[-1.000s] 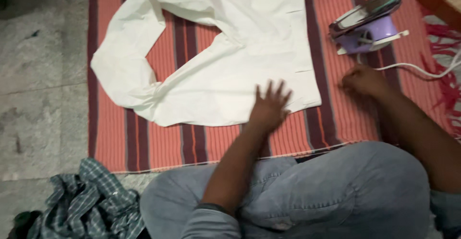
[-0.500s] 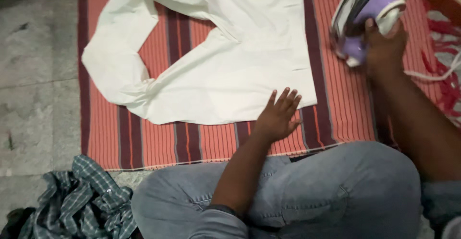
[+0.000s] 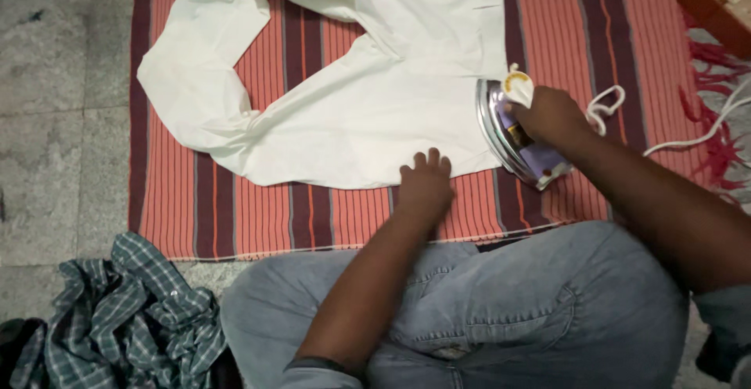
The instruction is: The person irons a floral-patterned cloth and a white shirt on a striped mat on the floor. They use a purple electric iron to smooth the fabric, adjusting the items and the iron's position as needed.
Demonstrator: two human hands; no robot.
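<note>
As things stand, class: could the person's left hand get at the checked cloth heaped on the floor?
Probably yes. The left hand only presses the white shirt's hem, holding nothing, and the checked cloth lies on that same side beside the knee, with nothing between them.

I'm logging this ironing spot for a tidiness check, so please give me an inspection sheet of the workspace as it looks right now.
Surface: striped orange and maroon mat spread on a grey stone floor.
Job's things: white shirt laid flat on the mat, one sleeve looped out to the side; purple iron at the shirt's edge.
Clutter: crumpled green checked cloth on the floor beside the person's knee.
Grips: left hand pressed on the shirt's hem; right hand closed on the iron's handle.
Cables: white cord runs from the iron across the mat and out of view.
Surroundings: red fringe along the mat's far edge; wooden object in the corner, kind unclear.
</note>
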